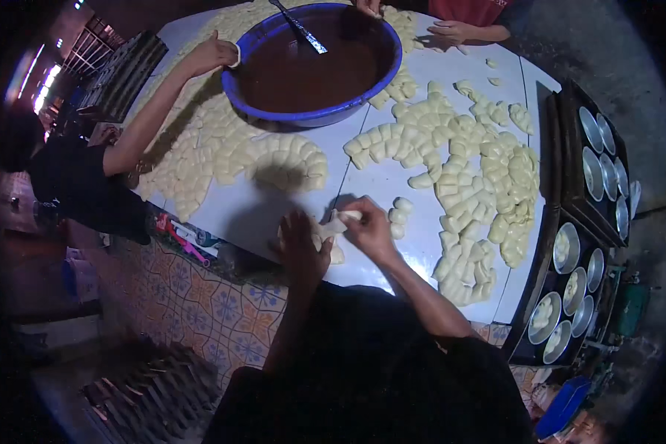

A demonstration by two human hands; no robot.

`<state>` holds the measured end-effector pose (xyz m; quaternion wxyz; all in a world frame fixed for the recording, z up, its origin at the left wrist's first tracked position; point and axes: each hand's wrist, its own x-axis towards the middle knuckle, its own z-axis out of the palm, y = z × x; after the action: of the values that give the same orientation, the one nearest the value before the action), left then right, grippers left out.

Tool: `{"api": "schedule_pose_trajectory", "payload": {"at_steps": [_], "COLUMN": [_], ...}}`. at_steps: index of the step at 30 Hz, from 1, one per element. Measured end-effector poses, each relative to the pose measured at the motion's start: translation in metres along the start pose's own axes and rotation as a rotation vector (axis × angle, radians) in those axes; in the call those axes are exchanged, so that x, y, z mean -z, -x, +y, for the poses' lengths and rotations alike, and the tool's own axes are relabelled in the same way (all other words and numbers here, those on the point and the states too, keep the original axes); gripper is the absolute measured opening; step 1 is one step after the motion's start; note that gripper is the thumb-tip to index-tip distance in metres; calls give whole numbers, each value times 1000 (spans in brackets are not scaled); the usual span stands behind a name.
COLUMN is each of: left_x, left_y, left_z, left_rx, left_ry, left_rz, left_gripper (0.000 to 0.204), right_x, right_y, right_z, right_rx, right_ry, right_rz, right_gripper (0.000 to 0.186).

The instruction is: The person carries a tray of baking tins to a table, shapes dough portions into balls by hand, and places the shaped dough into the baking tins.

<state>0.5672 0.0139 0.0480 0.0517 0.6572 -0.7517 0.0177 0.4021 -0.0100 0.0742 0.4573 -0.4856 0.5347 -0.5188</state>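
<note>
Close to the table's near edge, my left hand and my right hand work together on a pale piece of dough. My right fingers pinch one end of it, and my left fingers curl at its other side. A few dough pieces lie under my left hand, partly hidden by it. Just right of my right hand sits a short row of dough pieces. Many more cut dough pieces spread over the white table to the right, and others lie ahead and left.
A blue basin of brown filling, with a spoon-like utensil in it, stands at the far side. A co-worker's hand holds dough at its left rim; another person's hand rests beyond. Dark trays with round metal tins stand right.
</note>
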Motion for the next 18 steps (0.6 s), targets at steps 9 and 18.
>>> {"api": "schedule_pose_trajectory", "payload": {"at_steps": [9, 18], "left_x": [90, 90], "left_y": [-34, -24], "left_z": [68, 113], "left_rx": [-286, -58], "left_ry": [1291, 1658], "left_rz": [-142, -213], "left_gripper": [64, 15], "right_x": [82, 85], "right_y": [39, 36], "right_z": [-90, -71], "right_rx": [179, 190], "right_ry": [-184, 52], "right_rz": [271, 291], "right_gripper": [39, 32]}}
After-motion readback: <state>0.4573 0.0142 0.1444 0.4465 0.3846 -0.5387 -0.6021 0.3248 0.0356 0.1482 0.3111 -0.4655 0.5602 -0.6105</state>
